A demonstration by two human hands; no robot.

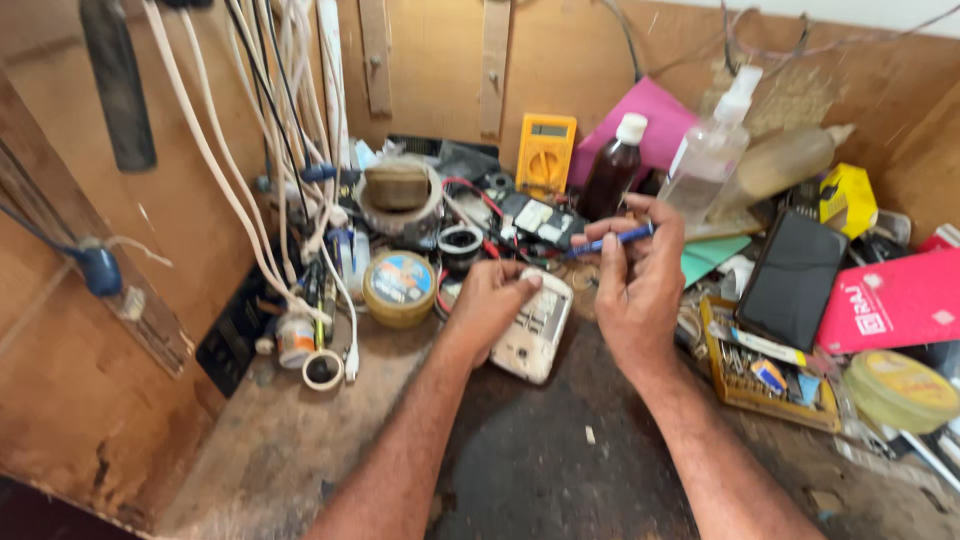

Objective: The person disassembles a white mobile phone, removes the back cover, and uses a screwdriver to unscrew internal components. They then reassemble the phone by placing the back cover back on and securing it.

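A small white keypad phone (535,330) lies tilted on the dark worn bench (540,450). My left hand (492,300) rests on its upper left edge and grips it. Held in my right hand (640,270) is a thin blue-handled tool (610,240), which points left above the top of the phone. The tool's tip is blurred and partly hidden by my fingers.
Clutter rings the bench: a yellow multimeter (546,152), a brown bottle (612,172), a clear pump bottle (712,150), a round tin (400,285), tape rolls (322,368), a black phone (793,278), a red box (893,300), a parts tray (760,375). White cables (290,120) hang at left.
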